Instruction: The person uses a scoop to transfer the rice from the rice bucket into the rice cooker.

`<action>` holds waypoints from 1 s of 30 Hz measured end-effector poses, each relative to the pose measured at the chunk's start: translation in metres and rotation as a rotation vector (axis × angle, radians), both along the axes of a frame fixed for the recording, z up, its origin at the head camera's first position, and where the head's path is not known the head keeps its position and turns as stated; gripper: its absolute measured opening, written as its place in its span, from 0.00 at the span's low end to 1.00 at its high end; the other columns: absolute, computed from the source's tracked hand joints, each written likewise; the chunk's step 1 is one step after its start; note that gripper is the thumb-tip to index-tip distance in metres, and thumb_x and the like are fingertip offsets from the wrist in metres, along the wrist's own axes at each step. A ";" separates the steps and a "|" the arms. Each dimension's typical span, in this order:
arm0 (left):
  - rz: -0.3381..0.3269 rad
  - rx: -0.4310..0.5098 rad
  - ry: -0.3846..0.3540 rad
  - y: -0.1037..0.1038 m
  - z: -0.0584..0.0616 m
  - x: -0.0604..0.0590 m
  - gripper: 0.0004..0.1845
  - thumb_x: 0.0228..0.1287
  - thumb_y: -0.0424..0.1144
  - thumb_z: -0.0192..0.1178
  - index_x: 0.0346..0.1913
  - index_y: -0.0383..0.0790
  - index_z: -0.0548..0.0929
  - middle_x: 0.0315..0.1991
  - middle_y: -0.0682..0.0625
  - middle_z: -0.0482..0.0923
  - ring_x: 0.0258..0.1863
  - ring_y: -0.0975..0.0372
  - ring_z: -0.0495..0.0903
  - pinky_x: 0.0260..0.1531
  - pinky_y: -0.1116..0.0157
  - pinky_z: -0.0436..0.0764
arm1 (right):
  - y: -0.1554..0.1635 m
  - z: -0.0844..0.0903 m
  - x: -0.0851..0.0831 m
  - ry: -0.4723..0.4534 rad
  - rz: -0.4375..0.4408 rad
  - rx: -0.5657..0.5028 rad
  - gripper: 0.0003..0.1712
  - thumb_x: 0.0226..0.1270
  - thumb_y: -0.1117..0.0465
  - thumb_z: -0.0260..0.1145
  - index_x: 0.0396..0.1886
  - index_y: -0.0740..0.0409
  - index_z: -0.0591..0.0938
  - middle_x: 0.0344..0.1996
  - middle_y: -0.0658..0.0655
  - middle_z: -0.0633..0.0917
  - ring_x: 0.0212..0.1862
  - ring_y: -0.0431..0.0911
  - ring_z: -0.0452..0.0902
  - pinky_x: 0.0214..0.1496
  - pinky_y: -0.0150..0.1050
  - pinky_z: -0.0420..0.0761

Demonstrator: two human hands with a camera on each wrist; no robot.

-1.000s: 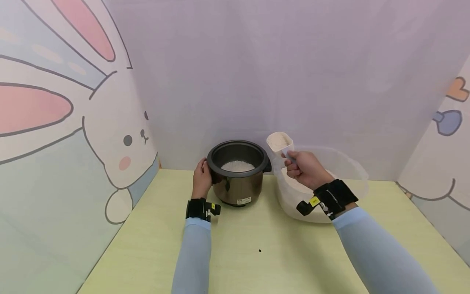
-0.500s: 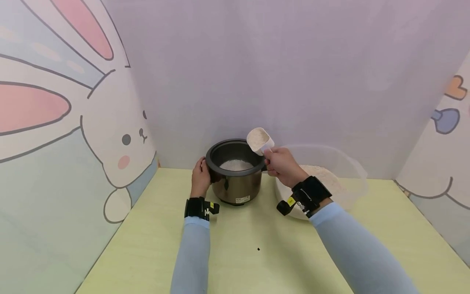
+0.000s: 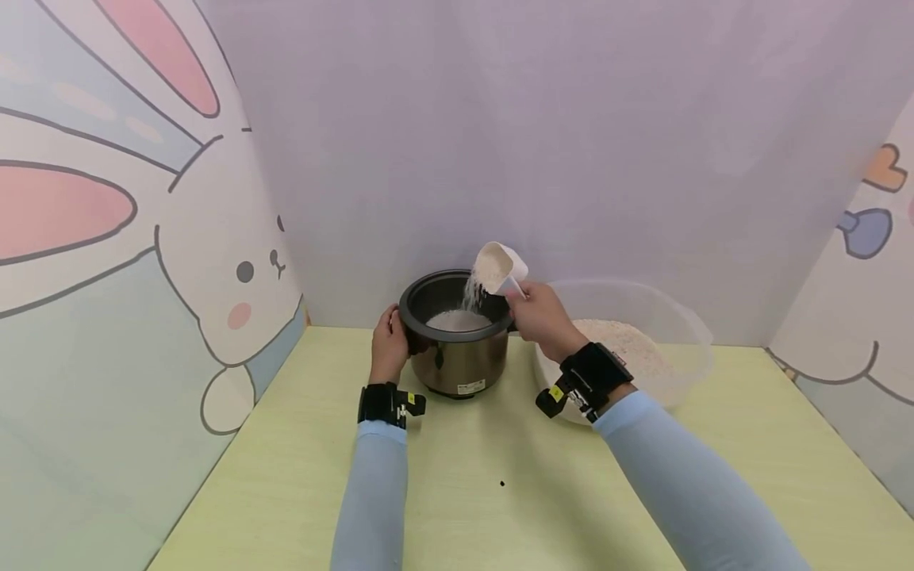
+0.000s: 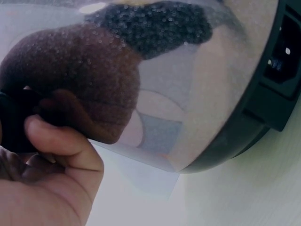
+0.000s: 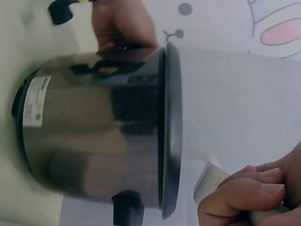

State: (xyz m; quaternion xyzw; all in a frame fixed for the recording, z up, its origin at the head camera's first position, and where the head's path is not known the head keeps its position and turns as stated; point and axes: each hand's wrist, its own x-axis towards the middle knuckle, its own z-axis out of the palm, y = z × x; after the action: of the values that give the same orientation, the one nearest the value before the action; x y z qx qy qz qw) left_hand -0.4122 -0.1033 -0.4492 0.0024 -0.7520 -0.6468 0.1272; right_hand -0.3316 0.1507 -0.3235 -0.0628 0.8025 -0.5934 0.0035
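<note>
A rice cooker [image 3: 460, 366] with a shiny dark body and black rim stands lidless, white rice [image 3: 457, 320] inside it. My left hand [image 3: 389, 349] grips its left side handle; in the left wrist view the thumb curls over that black handle [image 4: 16, 120]. Over the cooker's right rim, my right hand [image 3: 544, 319] holds a white measuring cup [image 3: 512, 260] by its handle. The cup is tipped left and rice streams from its lip into the pot. In the right wrist view, fingers hide most of the cup [image 5: 207, 182].
Right of the cooker sits a large translucent tub [image 3: 689, 337] with rice [image 3: 628, 345] in it, partly behind the right wrist. A small dark speck [image 3: 502, 483] lies on the pale yellow table [image 3: 457, 515]. A lilac curtain [image 3: 428, 143] rises close behind the cooker.
My right hand has carried the measuring cup left from above the tub to the cooker, then tipped it so rice pours. My left hand has stayed on the handle.
</note>
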 end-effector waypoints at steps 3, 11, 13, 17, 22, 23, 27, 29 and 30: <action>-0.001 0.002 -0.002 0.000 -0.001 0.000 0.27 0.86 0.47 0.39 0.77 0.37 0.65 0.75 0.39 0.65 0.72 0.47 0.67 0.67 0.45 0.69 | -0.001 -0.004 -0.001 0.091 -0.019 0.104 0.17 0.86 0.57 0.47 0.38 0.64 0.71 0.24 0.53 0.66 0.23 0.45 0.57 0.29 0.39 0.62; 0.000 0.010 -0.015 -0.001 -0.001 -0.002 0.26 0.86 0.47 0.39 0.77 0.39 0.65 0.75 0.40 0.65 0.72 0.48 0.67 0.67 0.45 0.70 | 0.000 -0.009 -0.002 0.237 -0.006 0.306 0.16 0.86 0.58 0.48 0.40 0.66 0.73 0.25 0.57 0.66 0.24 0.47 0.59 0.32 0.43 0.63; -0.001 0.018 -0.020 -0.001 -0.001 -0.002 0.26 0.86 0.48 0.39 0.77 0.40 0.65 0.75 0.40 0.66 0.71 0.48 0.68 0.66 0.45 0.71 | 0.001 -0.010 -0.002 0.260 0.001 0.350 0.16 0.86 0.59 0.47 0.43 0.67 0.74 0.25 0.57 0.66 0.23 0.48 0.59 0.32 0.43 0.63; -0.005 0.029 -0.024 -0.001 -0.001 -0.001 0.26 0.86 0.48 0.39 0.77 0.40 0.66 0.74 0.40 0.66 0.69 0.48 0.69 0.64 0.45 0.73 | 0.001 -0.013 -0.003 0.312 0.014 0.425 0.14 0.86 0.61 0.47 0.49 0.69 0.74 0.26 0.58 0.68 0.23 0.48 0.60 0.32 0.44 0.64; -0.009 0.036 -0.020 0.000 0.000 0.000 0.27 0.86 0.48 0.40 0.77 0.39 0.65 0.74 0.40 0.66 0.69 0.49 0.69 0.64 0.45 0.72 | 0.000 -0.017 -0.004 0.333 0.019 0.498 0.16 0.85 0.62 0.47 0.57 0.69 0.74 0.30 0.62 0.75 0.25 0.49 0.65 0.33 0.44 0.67; -0.009 0.036 -0.019 0.000 0.000 0.000 0.27 0.86 0.48 0.40 0.77 0.39 0.65 0.75 0.40 0.66 0.69 0.49 0.69 0.65 0.45 0.72 | 0.000 -0.018 -0.004 0.334 0.018 0.512 0.17 0.85 0.62 0.47 0.59 0.69 0.73 0.31 0.63 0.76 0.25 0.49 0.66 0.33 0.45 0.68; -0.011 0.030 -0.014 0.000 -0.001 -0.001 0.27 0.86 0.48 0.39 0.77 0.38 0.65 0.75 0.40 0.65 0.70 0.49 0.68 0.66 0.45 0.70 | -0.001 -0.022 -0.006 0.384 -0.008 0.601 0.18 0.84 0.62 0.49 0.63 0.70 0.72 0.38 0.67 0.83 0.28 0.53 0.74 0.35 0.48 0.73; -0.010 0.026 -0.011 -0.001 -0.002 -0.002 0.27 0.86 0.48 0.39 0.77 0.38 0.65 0.75 0.40 0.66 0.71 0.49 0.67 0.67 0.45 0.70 | -0.002 -0.023 -0.007 0.413 -0.016 0.648 0.17 0.83 0.63 0.50 0.62 0.70 0.72 0.37 0.68 0.83 0.29 0.54 0.76 0.35 0.50 0.74; -0.012 0.025 -0.010 -0.001 -0.002 -0.002 0.27 0.86 0.48 0.39 0.77 0.38 0.65 0.75 0.40 0.65 0.71 0.48 0.67 0.67 0.45 0.69 | -0.002 -0.024 -0.007 0.425 -0.021 0.673 0.17 0.83 0.63 0.51 0.61 0.70 0.72 0.37 0.67 0.83 0.30 0.55 0.76 0.36 0.50 0.75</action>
State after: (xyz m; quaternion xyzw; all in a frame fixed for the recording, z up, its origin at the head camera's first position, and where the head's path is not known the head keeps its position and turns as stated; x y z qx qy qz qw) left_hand -0.4143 -0.1041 -0.4513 0.0027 -0.7445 -0.6569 0.1195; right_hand -0.3386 0.1487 -0.3471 -0.1712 0.9356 -0.2708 -0.1484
